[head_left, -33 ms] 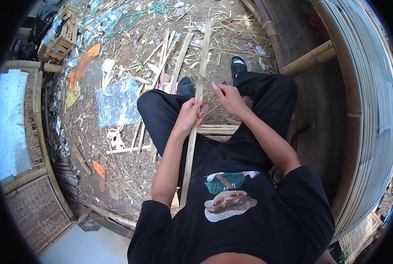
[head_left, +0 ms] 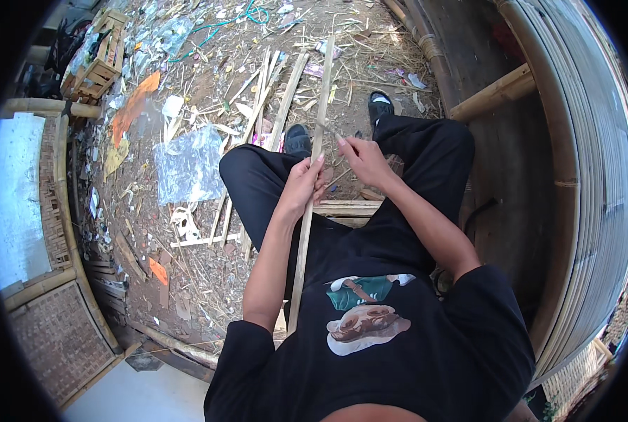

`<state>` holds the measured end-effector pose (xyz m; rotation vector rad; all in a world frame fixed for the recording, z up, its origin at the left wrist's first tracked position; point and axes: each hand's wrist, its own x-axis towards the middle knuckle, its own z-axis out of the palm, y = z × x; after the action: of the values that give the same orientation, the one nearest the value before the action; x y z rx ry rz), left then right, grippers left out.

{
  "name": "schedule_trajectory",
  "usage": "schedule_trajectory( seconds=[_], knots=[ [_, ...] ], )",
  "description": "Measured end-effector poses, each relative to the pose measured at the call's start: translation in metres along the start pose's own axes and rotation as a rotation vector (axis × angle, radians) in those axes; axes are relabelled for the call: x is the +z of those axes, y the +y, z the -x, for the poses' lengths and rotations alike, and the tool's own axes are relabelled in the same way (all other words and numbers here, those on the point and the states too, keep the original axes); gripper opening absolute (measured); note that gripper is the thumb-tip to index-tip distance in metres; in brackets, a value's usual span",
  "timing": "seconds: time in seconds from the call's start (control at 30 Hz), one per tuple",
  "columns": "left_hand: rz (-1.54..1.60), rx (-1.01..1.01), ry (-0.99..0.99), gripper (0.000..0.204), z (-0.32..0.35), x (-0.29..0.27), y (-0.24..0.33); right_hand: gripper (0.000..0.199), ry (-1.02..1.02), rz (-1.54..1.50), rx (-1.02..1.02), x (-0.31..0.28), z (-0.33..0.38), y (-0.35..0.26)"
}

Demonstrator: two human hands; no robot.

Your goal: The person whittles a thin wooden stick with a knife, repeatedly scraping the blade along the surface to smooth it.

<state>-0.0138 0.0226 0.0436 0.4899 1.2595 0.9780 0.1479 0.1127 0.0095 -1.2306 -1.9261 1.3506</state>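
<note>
From the head view I look down on a seated person in a black shirt and black trousers. A long bamboo strip (head_left: 312, 169) runs from the upper middle of the frame, across the lap, down to just left of the shirt print; its lower end is cut off behind the left forearm.

Left hand (head_left: 301, 188): its grip is closed around the strip at mid-frame, thumb up along it. The fingers on the far side are hidden.

Right hand (head_left: 365, 160): just right of the strip, fingers curled around what looks like a thin knife (head_left: 326, 128) whose tip meets the strip above the left hand. The blade is small and hard to make out; I take the grip as clamped on its handle, which the palm hides.

Under the thighs I see the end of a pale wooden bench (head_left: 345, 209), mostly covered by the legs. Both black shoes (head_left: 297, 139) show past the knees, on dirt.

The ground (head_left: 208, 98) in the upper left is littered with bamboo slats (head_left: 283, 105), shavings, a clear plastic sheet (head_left: 187, 163) and orange scraps. A wooden crate (head_left: 96, 63) sits far upper left, partly cut by the rim. A curved wall of bamboo (head_left: 595, 176) fills the right edge, bent by the lens.
</note>
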Motion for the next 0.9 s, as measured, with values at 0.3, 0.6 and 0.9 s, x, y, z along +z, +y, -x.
schedule_trajectory(
  seconds=[0.3, 0.6, 0.9],
  knots=[
    [0.27, -0.136, -0.219, 0.045, -0.003, 0.004, -0.001, 0.036, -0.067, -0.392, 0.093, 0.001, -0.005, 0.012],
    [0.14, -0.224, -0.148, 0.045, -0.007, 0.004, -0.006, 0.035, -0.14, -0.75, 0.407, 0.009, -0.031, 0.006],
    [-1.351, 0.204, 0.289, 0.02, 0.015, 0.004, 0.024, 0.04, 0.126, -0.034, 0.15, 0.002, -0.025, -0.021]
  ],
)
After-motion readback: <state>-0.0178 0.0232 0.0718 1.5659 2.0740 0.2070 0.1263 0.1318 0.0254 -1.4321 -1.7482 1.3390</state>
